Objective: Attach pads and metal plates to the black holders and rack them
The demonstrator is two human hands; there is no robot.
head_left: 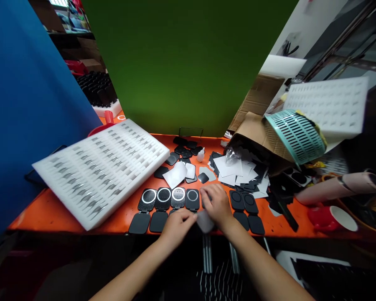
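Note:
Near the front edge of the table, a blurred pale grey square piece with rounded corners [205, 221] sits between my hands. My left hand [175, 229] is closed, its thumb and forefinger pinched at the left edge of this piece. Above and to the right, my right hand [218, 205] has its fingers curled together; what they hold is hidden. Under my hands runs a row of black hinged folding pads, some with white rings like this pad [178, 197], others with dark rings like this pad [237, 200]. My hands partly cover the middle ones.
A white foam tray [113, 163] with slots leans at left. Behind the row lie a white paper [175, 174], a small white bottle [201, 155] and a pile of cards [238, 169]. At right are a cardboard box [253, 129], teal basket [296, 136], red mug [322, 217] and pink flask [335, 188].

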